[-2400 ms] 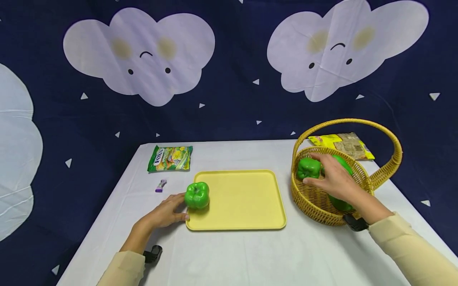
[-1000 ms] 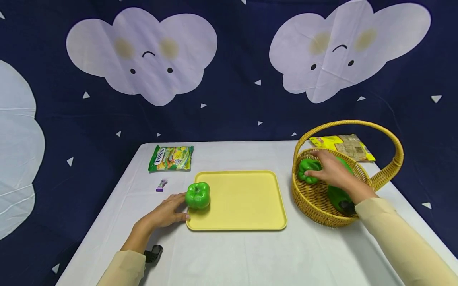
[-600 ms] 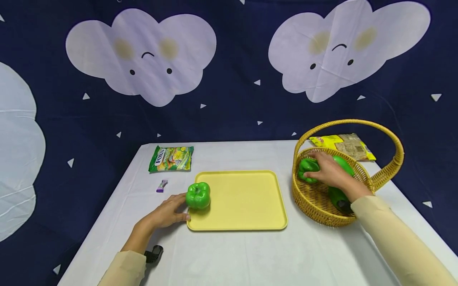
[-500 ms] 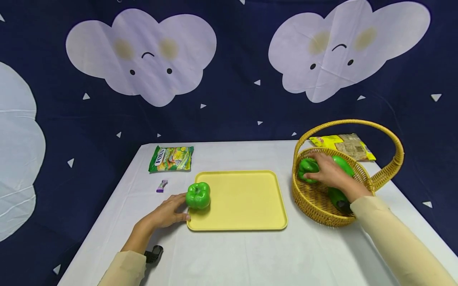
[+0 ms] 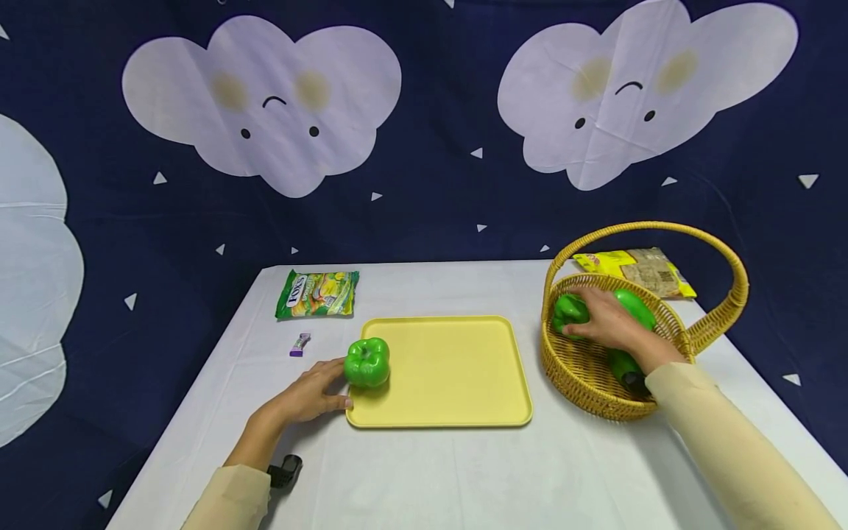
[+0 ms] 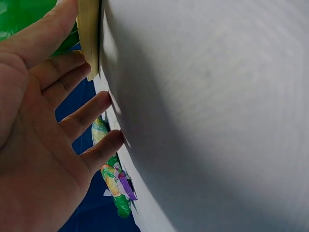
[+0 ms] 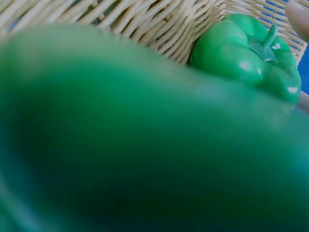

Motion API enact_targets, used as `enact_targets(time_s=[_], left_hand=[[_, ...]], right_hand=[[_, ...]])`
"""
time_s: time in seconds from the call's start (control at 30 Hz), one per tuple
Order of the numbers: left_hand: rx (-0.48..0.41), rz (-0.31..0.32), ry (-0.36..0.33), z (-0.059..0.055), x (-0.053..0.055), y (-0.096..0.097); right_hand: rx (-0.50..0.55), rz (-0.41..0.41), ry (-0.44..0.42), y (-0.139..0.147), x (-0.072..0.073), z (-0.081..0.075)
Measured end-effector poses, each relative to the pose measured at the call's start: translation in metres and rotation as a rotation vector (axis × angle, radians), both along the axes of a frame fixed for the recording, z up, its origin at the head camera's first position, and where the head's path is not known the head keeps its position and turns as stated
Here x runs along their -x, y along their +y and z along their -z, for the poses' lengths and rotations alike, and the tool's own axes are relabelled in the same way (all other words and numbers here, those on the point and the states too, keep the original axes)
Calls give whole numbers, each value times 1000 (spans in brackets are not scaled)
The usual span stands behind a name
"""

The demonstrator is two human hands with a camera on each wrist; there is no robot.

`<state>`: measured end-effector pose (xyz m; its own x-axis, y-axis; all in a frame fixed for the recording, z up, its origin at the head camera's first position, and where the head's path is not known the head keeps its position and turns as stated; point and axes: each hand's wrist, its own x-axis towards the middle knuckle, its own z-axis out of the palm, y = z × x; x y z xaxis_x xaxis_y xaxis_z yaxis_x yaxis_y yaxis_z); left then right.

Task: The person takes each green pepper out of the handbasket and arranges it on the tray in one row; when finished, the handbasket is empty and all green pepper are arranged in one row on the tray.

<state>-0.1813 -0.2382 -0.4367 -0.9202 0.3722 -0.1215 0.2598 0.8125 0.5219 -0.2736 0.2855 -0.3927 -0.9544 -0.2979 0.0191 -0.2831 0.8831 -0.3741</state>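
Observation:
My left hand rests at the left edge of the yellow tray, fingers spread. In the left wrist view its fingertips lie right at the tray's side. A green bell pepper sits on the tray beside those fingers. My right hand reaches into the wicker basket and grips a second green bell pepper, thumb on the near side, fingers over the far side. Under that wrist lies a larger smooth green object, blurred in the right wrist view and partly hidden.
The basket's tall arched handle rises over the right forearm. Behind the basket lies a yellow packet. A green Fox's candy bag and a small purple wrapped candy lie at the back left of the white-covered table.
My right hand has come down over the bell pepper in the basket, its thumb moving slightly lower along it. The left hand and the tray have stayed put.

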Motion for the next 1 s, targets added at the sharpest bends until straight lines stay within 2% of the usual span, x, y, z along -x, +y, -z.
enact_targets(time_s=[0.27,0.7,1.0], left_hand=[[-4,-3,-4,0,0,0],[6,-13,-17,1,0,1],[4,-6,-9,1,0,0]], right_hand=[[-13,-28,15,-3,0,1],[-20,-58,-8,-1,-3,4],[-49,-52,9,0,-4,4]])
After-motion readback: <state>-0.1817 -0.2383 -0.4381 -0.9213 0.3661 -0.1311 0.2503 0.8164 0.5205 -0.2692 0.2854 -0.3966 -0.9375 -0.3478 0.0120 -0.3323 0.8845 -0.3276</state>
